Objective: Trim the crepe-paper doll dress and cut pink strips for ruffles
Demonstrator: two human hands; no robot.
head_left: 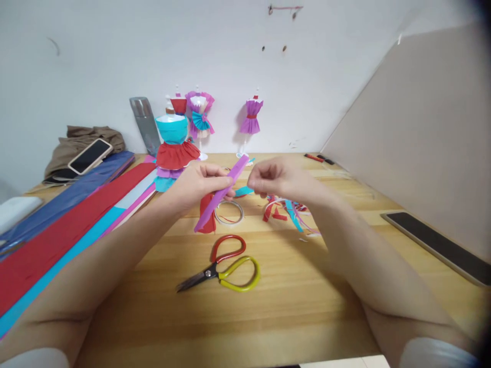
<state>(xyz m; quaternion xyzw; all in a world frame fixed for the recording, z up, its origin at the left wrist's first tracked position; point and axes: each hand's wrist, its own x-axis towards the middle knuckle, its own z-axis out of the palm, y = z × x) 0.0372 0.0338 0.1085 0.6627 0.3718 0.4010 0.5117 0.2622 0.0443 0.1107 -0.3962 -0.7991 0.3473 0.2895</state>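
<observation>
Pinched between the thumb and fingers of my left hand (209,180) is a narrow purple crepe paper strip (215,203), held slanting above the table. Just right of the strip's upper end, my right hand (274,176) is closed with its fingertips together; whether anything is in them is hidden. Below the hands lie scissors (215,271) with one red and one yellow handle, blades pointing left. A roll of tape (229,212) and a red paper piece (207,214) rest under the strip. Paper scraps (278,209) in red, blue and purple lie beneath my right hand.
Long crepe paper sheets (76,227) cover the left side. A mannequin in a blue and red paper dress (172,130) stands behind my left hand, with smaller dressed mannequins (252,116) at the wall. Also around are a bottle (144,125), a phone (91,156) and a dark-screened device (437,245).
</observation>
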